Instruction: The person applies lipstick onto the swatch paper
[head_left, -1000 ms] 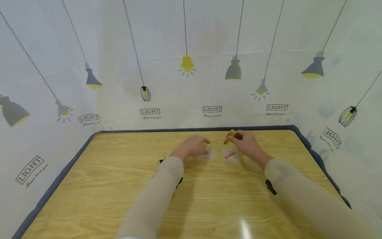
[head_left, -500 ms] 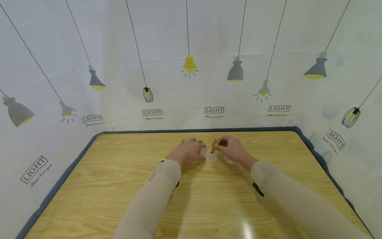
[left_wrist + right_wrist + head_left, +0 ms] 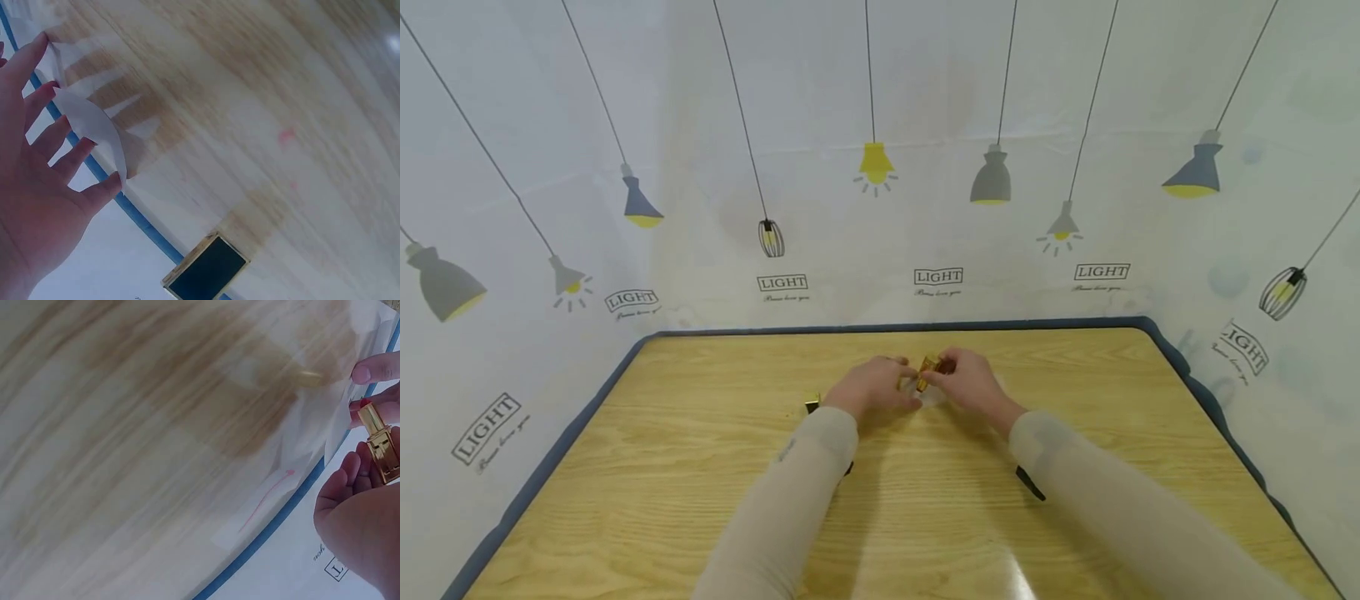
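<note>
In my right hand [image 3: 972, 382] I hold a gold lipstick [image 3: 381, 447], its red tip [image 3: 365, 402] showing in the right wrist view. The tip is close to the fingers of my left hand [image 3: 876, 385]. That hand lies with spread fingers on a thin white paper [image 3: 94, 119], whose edge curls up at the fingertips. A red stroke [image 3: 265, 501] marks another thin paper [image 3: 234, 532] beside my right hand. Left of my left hand stands a small gold-edged block [image 3: 812, 403] with a dark face, also seen in the left wrist view.
The wooden table [image 3: 662, 467] has a blue edge trim [image 3: 760, 331] along its back and sides. Behind it hangs a white curtain [image 3: 842, 250] printed with lamps. A small gold piece [image 3: 310, 377] lies beyond the papers in the right wrist view.
My right hand has carried the lipstick leftward and down, from above the red-marked paper to beside my left hand. My left hand has moved only slightly.
</note>
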`<state>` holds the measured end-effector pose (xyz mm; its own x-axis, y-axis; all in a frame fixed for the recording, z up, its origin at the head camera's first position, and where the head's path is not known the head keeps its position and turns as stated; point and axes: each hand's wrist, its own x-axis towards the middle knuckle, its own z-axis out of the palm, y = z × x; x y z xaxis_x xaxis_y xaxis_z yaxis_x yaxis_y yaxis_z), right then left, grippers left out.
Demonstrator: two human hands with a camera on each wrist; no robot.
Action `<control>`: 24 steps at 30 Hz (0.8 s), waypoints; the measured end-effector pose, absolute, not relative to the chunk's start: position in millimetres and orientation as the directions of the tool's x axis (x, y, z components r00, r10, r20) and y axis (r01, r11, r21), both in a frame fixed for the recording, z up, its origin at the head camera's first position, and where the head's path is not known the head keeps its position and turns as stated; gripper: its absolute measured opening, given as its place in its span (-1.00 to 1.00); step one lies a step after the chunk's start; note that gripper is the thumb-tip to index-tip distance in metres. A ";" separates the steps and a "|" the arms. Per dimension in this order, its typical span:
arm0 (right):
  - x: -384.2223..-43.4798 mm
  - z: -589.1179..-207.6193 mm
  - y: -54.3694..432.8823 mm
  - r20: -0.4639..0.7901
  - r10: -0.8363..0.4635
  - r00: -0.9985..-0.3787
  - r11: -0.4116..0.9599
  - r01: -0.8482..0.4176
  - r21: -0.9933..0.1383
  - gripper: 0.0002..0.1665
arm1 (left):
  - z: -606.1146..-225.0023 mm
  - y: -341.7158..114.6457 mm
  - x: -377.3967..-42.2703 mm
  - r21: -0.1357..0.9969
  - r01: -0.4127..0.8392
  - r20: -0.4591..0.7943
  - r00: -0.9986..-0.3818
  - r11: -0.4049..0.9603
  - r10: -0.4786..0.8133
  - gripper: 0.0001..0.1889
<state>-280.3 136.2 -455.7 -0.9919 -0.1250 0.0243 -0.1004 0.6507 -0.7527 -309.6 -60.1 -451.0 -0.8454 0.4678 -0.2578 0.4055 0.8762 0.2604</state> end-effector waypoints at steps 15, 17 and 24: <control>-278.0 -460.1 121.0 -0.044 -0.082 -0.996 0.687 -0.024 -0.726 -0.69 | -451.5 -62.1 -309.3 0.260 0.405 -0.265 -0.843 0.877 0.468 -0.30; -277.8 -460.1 121.0 -0.044 -0.080 -0.996 0.697 -0.024 -0.717 -0.69 | -451.5 -62.2 -309.2 0.258 0.409 -0.265 -0.841 0.876 0.471 -0.30; -283.8 -460.6 126.6 -0.061 -0.086 -0.994 0.712 -0.019 -0.702 -0.68 | -451.8 -61.2 -308.5 0.252 0.406 -0.256 -0.847 0.878 0.465 -0.30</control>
